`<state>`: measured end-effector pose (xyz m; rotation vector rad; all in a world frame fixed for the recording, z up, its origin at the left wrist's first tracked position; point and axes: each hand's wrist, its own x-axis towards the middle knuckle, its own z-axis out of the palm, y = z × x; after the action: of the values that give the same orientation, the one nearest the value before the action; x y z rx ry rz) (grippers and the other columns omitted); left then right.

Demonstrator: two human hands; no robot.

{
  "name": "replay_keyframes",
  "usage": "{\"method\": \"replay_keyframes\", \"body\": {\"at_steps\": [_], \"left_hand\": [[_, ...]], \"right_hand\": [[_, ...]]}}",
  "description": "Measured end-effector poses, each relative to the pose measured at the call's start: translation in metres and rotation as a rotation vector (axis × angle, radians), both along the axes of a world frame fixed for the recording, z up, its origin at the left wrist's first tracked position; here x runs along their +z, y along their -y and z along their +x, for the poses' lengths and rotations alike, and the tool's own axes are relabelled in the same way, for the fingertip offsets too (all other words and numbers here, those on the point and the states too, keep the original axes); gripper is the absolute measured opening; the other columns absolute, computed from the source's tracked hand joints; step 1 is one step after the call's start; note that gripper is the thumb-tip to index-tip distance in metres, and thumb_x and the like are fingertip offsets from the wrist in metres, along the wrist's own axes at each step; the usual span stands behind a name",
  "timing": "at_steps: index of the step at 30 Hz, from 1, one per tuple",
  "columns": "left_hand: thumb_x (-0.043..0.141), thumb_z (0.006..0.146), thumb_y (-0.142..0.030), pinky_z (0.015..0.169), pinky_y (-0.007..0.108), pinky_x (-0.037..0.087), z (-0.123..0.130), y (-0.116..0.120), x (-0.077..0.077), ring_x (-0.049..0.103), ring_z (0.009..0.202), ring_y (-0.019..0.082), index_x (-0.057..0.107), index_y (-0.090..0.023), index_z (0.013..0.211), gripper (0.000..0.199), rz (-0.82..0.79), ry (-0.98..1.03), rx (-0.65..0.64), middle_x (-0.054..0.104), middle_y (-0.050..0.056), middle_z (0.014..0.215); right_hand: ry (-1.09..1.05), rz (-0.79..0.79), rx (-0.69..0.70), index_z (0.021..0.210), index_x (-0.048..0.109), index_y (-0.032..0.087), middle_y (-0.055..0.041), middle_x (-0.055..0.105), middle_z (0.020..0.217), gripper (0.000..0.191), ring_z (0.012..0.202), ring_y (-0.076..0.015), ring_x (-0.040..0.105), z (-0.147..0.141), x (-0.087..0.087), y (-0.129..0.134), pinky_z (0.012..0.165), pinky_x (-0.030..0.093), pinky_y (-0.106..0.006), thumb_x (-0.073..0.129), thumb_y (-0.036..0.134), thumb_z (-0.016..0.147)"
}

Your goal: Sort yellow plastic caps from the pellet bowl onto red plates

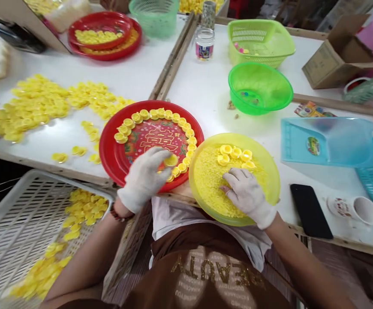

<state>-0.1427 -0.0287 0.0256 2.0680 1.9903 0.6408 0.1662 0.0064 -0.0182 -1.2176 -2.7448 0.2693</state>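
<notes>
1. Pinching a small, round yellow plastic cup (171, 160): my white-gloved left hand (144, 177), above the round red plastic tray (108, 152).
2. Loose fingertips could drop it; a low knuckle could upset the ringed cups (191, 140).
3. Mouth roughly upward; long axis indiscernible.
4. My white-gloved right hand (247, 195) touches yellow granules (209, 180); finger closure, I cannot tell.

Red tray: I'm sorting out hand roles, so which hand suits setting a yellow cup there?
Probably the left hand: it is over the red tray, holding a yellow cup, while the right hand is at the yellow bowl.
</notes>
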Motion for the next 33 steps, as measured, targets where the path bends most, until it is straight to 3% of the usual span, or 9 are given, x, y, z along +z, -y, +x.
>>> {"method": "replay_keyframes", "body": {"at_steps": [3, 6, 9, 14, 19, 22, 26, 29, 33], "left_hand": [[0.054, 0.087, -0.031, 0.096, 0.039, 0.052, -0.063, 0.009, -0.003, 0.064, 0.104, 0.026, 0.068, -0.018, 0.113, 0.032, -0.138, -0.186, 0.180, 0.069, 0.009, 0.113], [0.051, 0.084, -0.030, 0.095, 0.042, 0.051, -0.105, 0.019, -0.016, 0.065, 0.105, 0.030, 0.067, -0.016, 0.118, 0.040, -0.312, -0.286, 0.214, 0.070, 0.013, 0.116], [0.052, 0.082, -0.030, 0.087, 0.040, 0.051, -0.122, 0.025, -0.029, 0.067, 0.098, 0.030, 0.068, -0.019, 0.117, 0.040, -0.431, -0.359, 0.202, 0.072, 0.011, 0.110], [0.062, 0.073, -0.031, 0.063, 0.028, 0.043, -0.120, 0.014, -0.042, 0.059, 0.066, 0.020, 0.071, -0.025, 0.100, 0.029, -0.399, -0.390, 0.175, 0.071, 0.002, 0.079], [0.054, 0.079, -0.029, 0.056, 0.028, 0.035, -0.088, -0.008, -0.023, 0.052, 0.055, 0.019, 0.069, -0.021, 0.082, 0.017, -0.551, -0.407, 0.195, 0.064, 0.005, 0.068], [0.046, 0.091, -0.038, 0.060, 0.032, 0.040, -0.054, -0.015, -0.004, 0.059, 0.066, 0.024, 0.067, -0.020, 0.093, 0.028, -0.391, -0.478, 0.201, 0.068, 0.008, 0.080], [0.051, 0.093, -0.039, 0.083, 0.036, 0.050, 0.004, -0.023, -0.002, 0.066, 0.094, 0.025, 0.066, -0.019, 0.111, 0.031, -0.033, -0.213, -0.044, 0.070, 0.010, 0.110], [0.058, 0.091, -0.037, 0.088, 0.037, 0.049, 0.053, -0.035, -0.015, 0.066, 0.096, 0.025, 0.067, -0.019, 0.109, 0.027, 0.021, -0.076, -0.196, 0.070, 0.009, 0.110], [0.059, 0.090, -0.040, 0.081, 0.041, 0.046, 0.105, -0.059, -0.028, 0.064, 0.091, 0.029, 0.068, -0.017, 0.099, 0.026, -0.010, -0.179, -0.238, 0.068, 0.012, 0.099]], "right_hand": [[0.057, -0.023, 0.054, 0.100, 0.063, 0.017, -0.0104, 0.062, 0.099, 0.023, 0.091, -0.0258, 0.055, -0.011, -0.003, 0.009, 0.081, 0.041, -0.039, 0.053, 0.037, 0.099], [0.046, -0.097, 0.075, 0.096, 0.062, 0.019, -0.0083, 0.063, 0.093, 0.022, 0.084, -0.0231, 0.055, -0.017, -0.006, 0.019, 0.075, 0.040, -0.037, 0.051, 0.038, 0.100], [-0.087, -0.217, 0.034, 0.084, 0.061, 0.022, -0.0050, 0.061, 0.080, 0.021, 0.071, -0.0194, 0.053, -0.018, -0.008, 0.020, 0.064, 0.036, -0.035, 0.057, 0.038, 0.098], [-0.535, -0.598, -0.088, 0.065, 0.048, 0.022, 0.0016, 0.050, 0.059, 0.039, 0.053, -0.0126, 0.043, -0.019, 0.006, -0.007, 0.053, 0.031, -0.031, 0.058, 0.042, 0.097], [-1.213, -0.839, -0.392, 0.065, 0.039, 0.024, 0.0077, 0.035, 0.052, 0.049, 0.043, -0.0073, 0.028, -0.040, 0.022, -0.060, 0.042, 0.022, -0.025, 0.062, 0.060, 0.089], [-1.470, -0.791, -0.430, 0.067, 0.038, 0.024, 0.0091, 0.036, 0.053, 0.050, 0.042, -0.0064, 0.028, -0.057, 0.014, -0.088, 0.041, 0.023, -0.024, 0.068, 0.061, 0.084], [-1.560, -0.709, -0.444, 0.068, 0.040, 0.024, 0.0081, 0.040, 0.056, 0.050, 0.045, -0.0077, 0.041, -0.067, -0.001, -0.105, 0.045, 0.032, -0.025, 0.068, 0.062, 0.083], [-1.559, -0.711, -0.500, 0.070, 0.038, 0.024, 0.0082, 0.039, 0.057, 0.051, 0.047, -0.0077, 0.041, -0.061, 0.001, -0.104, 0.045, 0.032, -0.024, 0.066, 0.066, 0.083], [-1.542, -0.751, -0.560, 0.073, 0.037, 0.025, 0.0086, 0.037, 0.058, 0.052, 0.046, -0.0067, 0.034, -0.039, 0.016, -0.089, 0.043, 0.027, -0.023, 0.066, 0.067, 0.082]]}}
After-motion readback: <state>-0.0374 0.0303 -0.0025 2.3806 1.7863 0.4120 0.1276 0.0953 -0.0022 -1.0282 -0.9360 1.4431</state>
